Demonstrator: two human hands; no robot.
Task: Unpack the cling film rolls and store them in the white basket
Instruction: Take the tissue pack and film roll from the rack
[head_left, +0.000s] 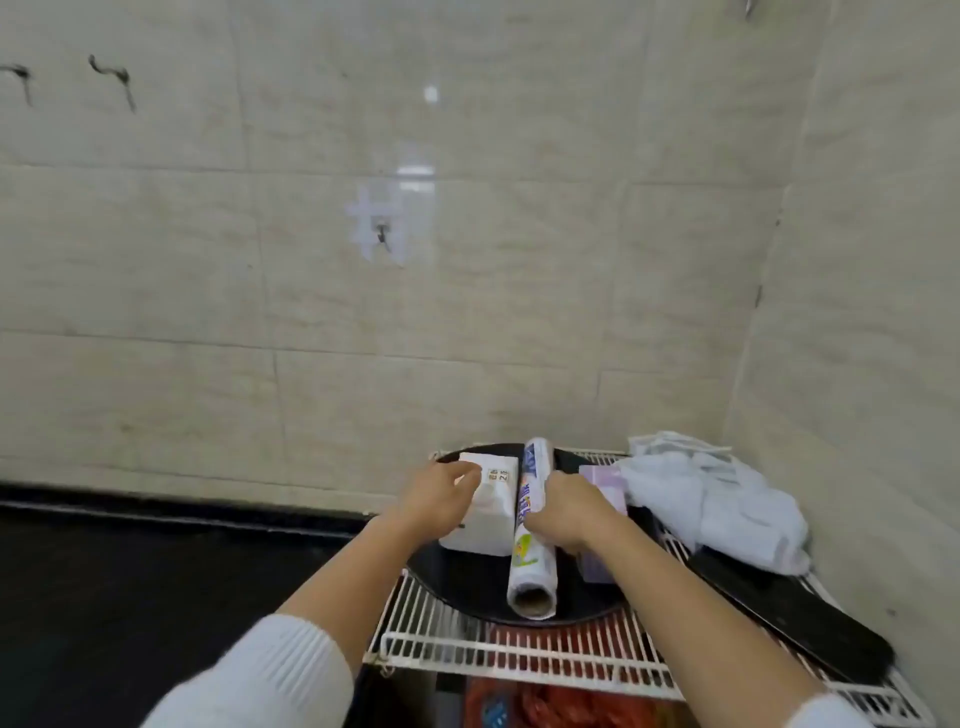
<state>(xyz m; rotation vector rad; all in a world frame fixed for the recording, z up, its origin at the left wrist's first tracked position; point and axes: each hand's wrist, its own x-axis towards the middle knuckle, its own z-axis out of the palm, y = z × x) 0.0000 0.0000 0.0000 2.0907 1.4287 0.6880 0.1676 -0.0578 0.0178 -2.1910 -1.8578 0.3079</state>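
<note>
The white wire basket (519, 649) occupies the near right, carrying a black round tray (467, 587). A cling film roll (531, 566) lies lengthwise on the tray, its open core facing the camera. The right hand (569, 512) is closed around the roll's middle. The left hand (434, 499) rests on a white box (485, 525) just beside the roll, fingers curled over its top. Farther right lies a crumpled white cloth (717, 499).

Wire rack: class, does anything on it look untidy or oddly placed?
Yes. A crumpled white cloth is heaped at the white wire rack's right rear corner, and a flat black object beneath it juts past the right edge.
</note>
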